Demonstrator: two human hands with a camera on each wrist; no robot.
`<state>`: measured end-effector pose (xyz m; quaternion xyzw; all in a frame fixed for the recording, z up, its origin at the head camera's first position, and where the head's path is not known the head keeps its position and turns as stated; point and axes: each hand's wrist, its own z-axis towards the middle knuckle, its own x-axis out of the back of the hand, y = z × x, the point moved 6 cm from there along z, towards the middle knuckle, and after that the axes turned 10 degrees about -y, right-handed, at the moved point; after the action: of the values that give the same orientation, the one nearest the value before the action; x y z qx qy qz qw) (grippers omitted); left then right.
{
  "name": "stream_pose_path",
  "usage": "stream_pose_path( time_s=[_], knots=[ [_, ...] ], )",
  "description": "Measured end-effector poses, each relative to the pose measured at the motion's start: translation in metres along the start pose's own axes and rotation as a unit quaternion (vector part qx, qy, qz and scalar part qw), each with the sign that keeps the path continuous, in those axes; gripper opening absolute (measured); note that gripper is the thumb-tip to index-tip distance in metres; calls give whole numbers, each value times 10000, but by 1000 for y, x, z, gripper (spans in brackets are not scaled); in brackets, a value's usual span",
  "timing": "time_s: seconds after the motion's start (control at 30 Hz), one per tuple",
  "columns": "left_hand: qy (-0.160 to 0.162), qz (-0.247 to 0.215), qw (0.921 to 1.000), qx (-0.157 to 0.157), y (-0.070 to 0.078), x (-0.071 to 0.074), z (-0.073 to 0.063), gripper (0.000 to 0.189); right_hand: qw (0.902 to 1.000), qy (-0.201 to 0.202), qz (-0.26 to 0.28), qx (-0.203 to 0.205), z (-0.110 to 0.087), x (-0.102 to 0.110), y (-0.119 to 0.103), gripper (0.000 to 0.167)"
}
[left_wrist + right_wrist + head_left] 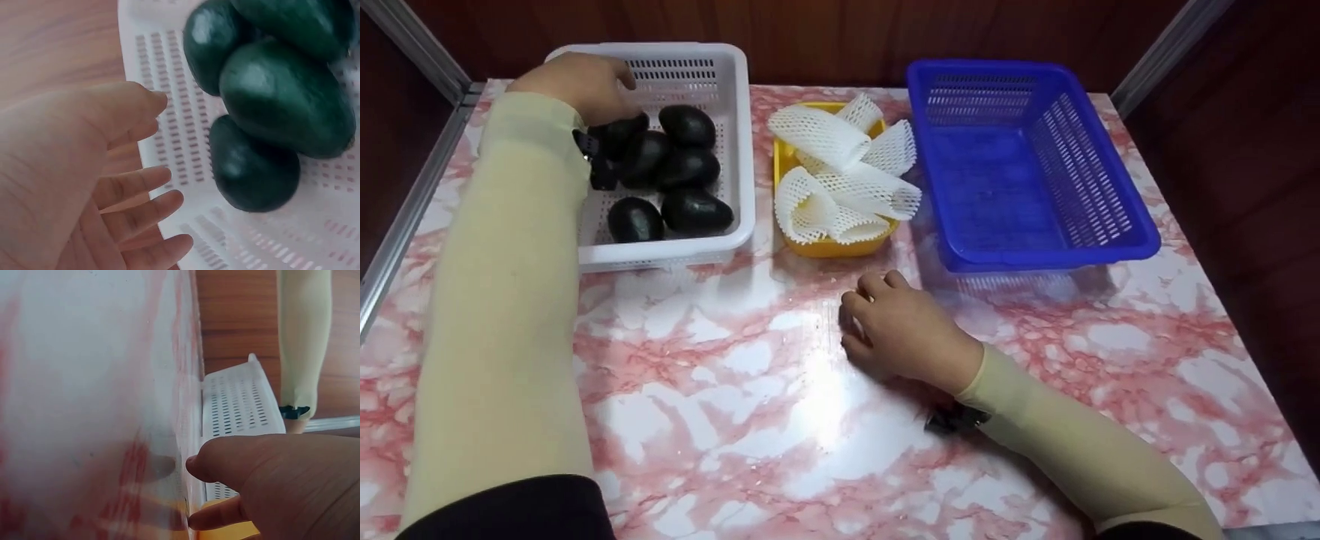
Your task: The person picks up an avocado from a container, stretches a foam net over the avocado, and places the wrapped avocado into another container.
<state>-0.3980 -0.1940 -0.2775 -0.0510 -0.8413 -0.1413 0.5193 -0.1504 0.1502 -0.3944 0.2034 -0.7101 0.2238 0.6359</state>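
Over the back left part of a white perforated basket (743,157), my left hand (574,84) reaches in with its fingers spread. Several dark green avocados (697,211) lie in that basket. In the left wrist view the fingers are apart, hold nothing, and point toward the nearest avocado (256,166), with a gap between. My right hand (913,330) rests on the marbled table in front of a yellow container (840,248), its fingers loosely bent and nothing in them. White foam net sleeves (821,136) are heaped in the yellow container.
A blue perforated basket (1046,260) stands at the back right, with its bare bottom showing. Wooden panels (825,41) close off the back and sides of the table. The pink and white tabletop (720,420) stretches in front of the containers.
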Motion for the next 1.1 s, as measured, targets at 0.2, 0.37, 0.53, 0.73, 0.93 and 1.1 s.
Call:
stream_pose_path(
  time_s=[0.2,0.37,0.53,0.73,0.93,1.1],
  knots=[
    [-355,-113,9990,242,-18,-14,7,73,9999,-29,-138,43,1,0,-2,24],
    [-329,-76,9988,365,-27,-22,12,72,9998,-73,-194,62,2,-1,-5,26],
    [-335,-61,9988,351,-28,-29,12,65,9997,-23,-201,102,0,-1,-8,25],
    [-347,29,9992,209,-26,-33,9,46,9997,40,-234,105,0,0,-8,26],
    [-411,94,9989,201,-29,-38,9,52,9997,-59,-235,78,2,0,-7,27],
    [-264,-23,9993,250,-33,-40,10,51,9996,-21,-267,103,5,-2,-9,28]
  ],
)
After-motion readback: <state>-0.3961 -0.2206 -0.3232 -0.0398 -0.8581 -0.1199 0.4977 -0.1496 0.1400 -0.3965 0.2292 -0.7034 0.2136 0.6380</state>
